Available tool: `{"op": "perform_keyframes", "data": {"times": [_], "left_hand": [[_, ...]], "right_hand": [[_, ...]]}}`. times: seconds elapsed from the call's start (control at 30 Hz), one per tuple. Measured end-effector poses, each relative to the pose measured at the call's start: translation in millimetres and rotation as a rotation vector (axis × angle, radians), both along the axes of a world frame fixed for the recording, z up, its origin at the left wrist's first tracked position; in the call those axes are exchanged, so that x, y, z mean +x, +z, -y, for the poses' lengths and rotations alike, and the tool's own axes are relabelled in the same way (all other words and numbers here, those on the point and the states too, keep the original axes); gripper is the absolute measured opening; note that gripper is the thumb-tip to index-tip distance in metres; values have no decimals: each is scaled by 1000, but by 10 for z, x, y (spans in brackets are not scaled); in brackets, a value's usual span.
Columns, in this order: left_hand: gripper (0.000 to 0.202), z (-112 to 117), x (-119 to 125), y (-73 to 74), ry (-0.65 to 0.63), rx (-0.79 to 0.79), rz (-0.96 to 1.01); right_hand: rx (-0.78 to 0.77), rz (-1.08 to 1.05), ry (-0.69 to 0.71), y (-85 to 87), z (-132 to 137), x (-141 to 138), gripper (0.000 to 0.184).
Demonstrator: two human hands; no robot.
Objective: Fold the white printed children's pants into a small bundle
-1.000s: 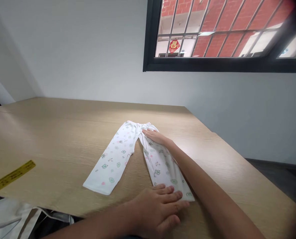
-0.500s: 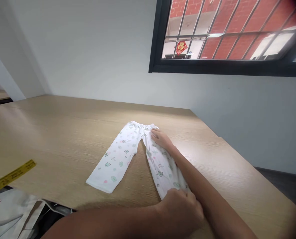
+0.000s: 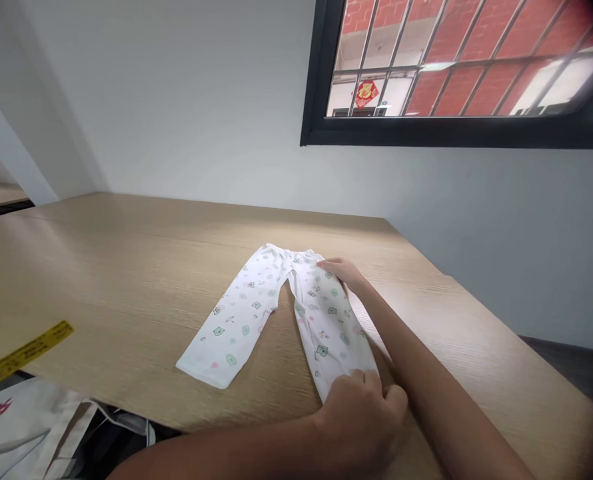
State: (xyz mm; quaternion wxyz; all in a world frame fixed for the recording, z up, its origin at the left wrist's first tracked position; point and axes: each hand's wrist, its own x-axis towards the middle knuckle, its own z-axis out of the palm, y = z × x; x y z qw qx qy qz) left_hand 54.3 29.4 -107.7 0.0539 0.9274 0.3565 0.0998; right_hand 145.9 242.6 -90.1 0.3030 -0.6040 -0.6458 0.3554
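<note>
A small pair of white trousers with a pastel print lies flat on the wooden table, legs spread toward me. My left hand is curled over the cuff of the right-hand leg and pinches the fabric. My right hand rests at the outer edge of the waistband, fingers on the cloth; whether it pinches the cloth I cannot tell. My right forearm runs along the outside of that leg.
A yellow measuring tape lies at the table's near left edge. White fabric or a bag hangs below that edge. A grey wall and a barred window stand behind the table, whose right edge drops off to the floor.
My left hand went from lying flat on the leg cuff to closing on it. My right hand slid from the crotch area out to the waistband's right side.
</note>
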Motion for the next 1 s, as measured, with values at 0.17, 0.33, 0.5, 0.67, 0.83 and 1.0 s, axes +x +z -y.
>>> {"op": "perform_keyframes", "data": {"times": [0.17, 0.33, 0.5, 0.67, 0.83, 1.0], "left_hand": [[1, 92, -289, 182, 200, -13, 330], [15, 235, -952, 419, 684, -84, 742], [17, 257, -1703, 399, 1087, -73, 585], [15, 184, -2048, 135, 1232, -148, 118], [39, 189, -1974, -5, 1077, 138, 5], [51, 248, -1754, -115, 671, 183, 119]], "right_hand": [[-71, -367, 73, 41, -14, -10, 18], [40, -487, 275, 236, 3, -309, 34], [106, -293, 367, 222, -40, -1009, 41], [202, 97, 346, -67, -63, -1641, 36], [309, 192, 378, -267, -58, -1730, 34], [355, 241, 433, -255, -71, -1436, 36]]}}
